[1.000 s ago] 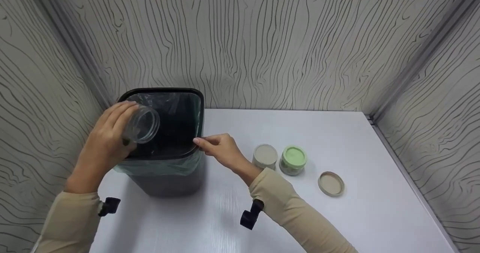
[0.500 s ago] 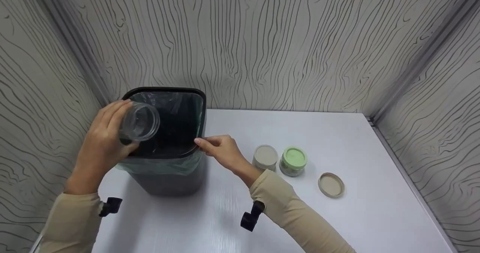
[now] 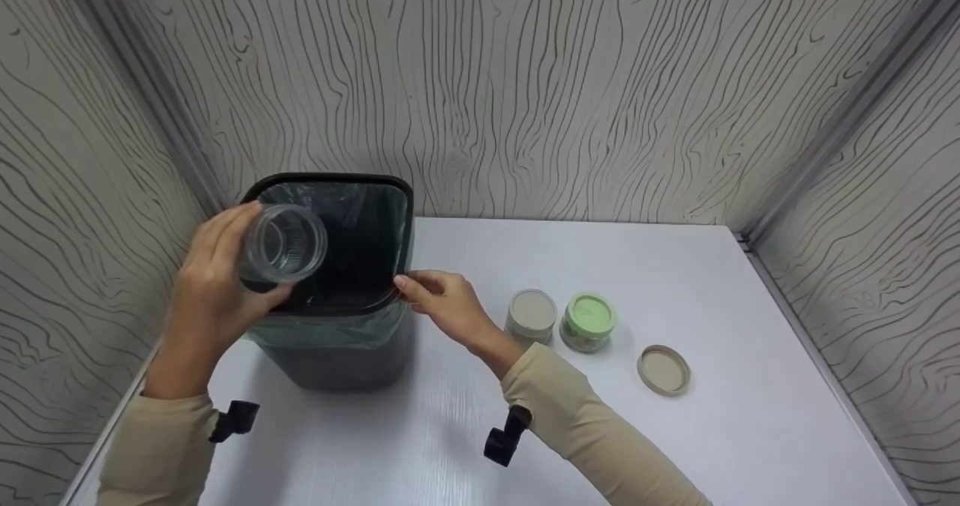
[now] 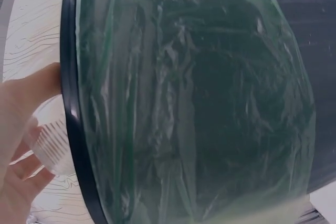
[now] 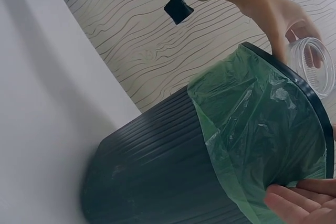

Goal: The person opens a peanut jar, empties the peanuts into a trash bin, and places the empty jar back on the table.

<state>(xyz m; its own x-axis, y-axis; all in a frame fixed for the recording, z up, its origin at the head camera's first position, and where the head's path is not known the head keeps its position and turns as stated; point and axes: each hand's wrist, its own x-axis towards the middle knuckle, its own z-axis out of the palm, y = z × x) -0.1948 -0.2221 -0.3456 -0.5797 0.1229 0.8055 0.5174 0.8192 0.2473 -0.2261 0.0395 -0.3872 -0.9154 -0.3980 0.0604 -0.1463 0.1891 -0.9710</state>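
Holding, left hand (image 3: 214, 288): one clear jar (image 3: 286, 244), uncovered, tilted on its side, mouth turned toward you and the right. Your fingers curl round its far side, your thumb lies along the near side. The jar is over the left part of the bin's opening.

Pinching, right hand (image 3: 450, 307): the right near corner of the bin's rim, your thumb on top, your fingertips against the liner beneath, as the right wrist view shows.

Bin (image 3: 341, 371): one, dark, ribbed, upright at the far left corner of the table (image 3: 420, 446). Green liner (image 3: 330, 331), translucent, folded over the rim and hanging down the outside.

Grey-lidded jar (image 3: 532, 312): one, upright, right of the bin, its lower part partly behind your right wrist.

Green-lidded jar (image 3: 589, 322): one, upright, just beside the former, on the side toward the table's right edge.

Loose lid (image 3: 664, 370): one, beige, lying flat, nearer the table's right edge than both lidded jars.

Sleeves (image 3: 615, 446): two, beige, each with a black wrist mount (image 3: 508, 437).

Walls (image 3: 562, 94): pale, dark wood-grain lines, beyond the table's far edge and along both sides.
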